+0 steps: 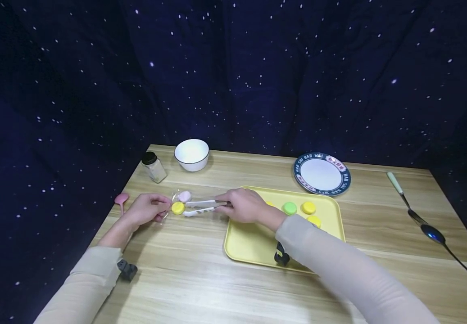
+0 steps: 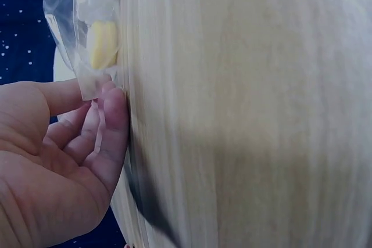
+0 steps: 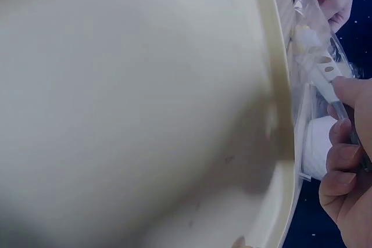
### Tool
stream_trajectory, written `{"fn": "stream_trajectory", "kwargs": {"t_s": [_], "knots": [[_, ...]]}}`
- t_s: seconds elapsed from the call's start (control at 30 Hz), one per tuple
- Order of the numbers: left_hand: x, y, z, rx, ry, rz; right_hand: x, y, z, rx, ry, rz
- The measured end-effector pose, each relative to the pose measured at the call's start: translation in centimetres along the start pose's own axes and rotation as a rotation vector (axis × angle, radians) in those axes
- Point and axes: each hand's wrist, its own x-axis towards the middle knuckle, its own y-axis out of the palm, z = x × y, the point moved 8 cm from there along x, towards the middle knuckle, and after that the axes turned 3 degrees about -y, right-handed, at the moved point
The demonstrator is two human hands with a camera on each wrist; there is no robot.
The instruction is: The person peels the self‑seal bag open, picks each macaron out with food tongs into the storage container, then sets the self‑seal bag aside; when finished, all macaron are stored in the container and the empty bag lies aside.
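Note:
My left hand (image 1: 146, 209) pinches the end of a clear plastic bag (image 2: 61, 13) between thumb and fingers, low over the table at the left. Inside the bag lie a yellow macaron (image 1: 178, 208) and a pale pink macaron (image 1: 184, 196), side by side. In my right hand (image 1: 243, 205) I grip white-tipped tongs (image 1: 201, 204) that point left into the bag. The tong arms stand a little apart, their tips close beside the yellow macaron. The right wrist view shows my thumb on the tongs and the other fingers curled under them.
Below my right forearm sits a yellow tray (image 1: 249, 245) with a green macaron (image 1: 290, 208) and several yellow ones. Behind stand a white bowl (image 1: 192, 155), a black-lidded jar (image 1: 155, 168) and a blue-rimmed plate (image 1: 320, 174). A pink spoon (image 1: 121, 198) lies left; a fork (image 1: 397, 185) and dark spoon (image 1: 433, 234) right.

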Motion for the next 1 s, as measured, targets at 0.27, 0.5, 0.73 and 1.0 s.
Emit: {"fn": "stream_trajectory", "kwargs": {"t_s": [0.27,0.5,0.73,1.0], "knots": [[-0.1,0.4,-0.1,-0.016,-0.002,0.037,0.6,0.9,0.4,0.024,-0.007,0.006],[-0.3,0.3,-0.4,-0.028,0.002,0.034,0.8,0.9,0.9,-0.003,-0.005,0.011],[0.0,0.1,0.2,-0.058,-0.014,0.027,0.6,0.9,0.9,0.004,-0.032,0.041],[-0.1,0.4,0.0,-0.075,-0.001,0.055,0.6,1.0,1.0,-0.007,-0.039,0.027]]}}
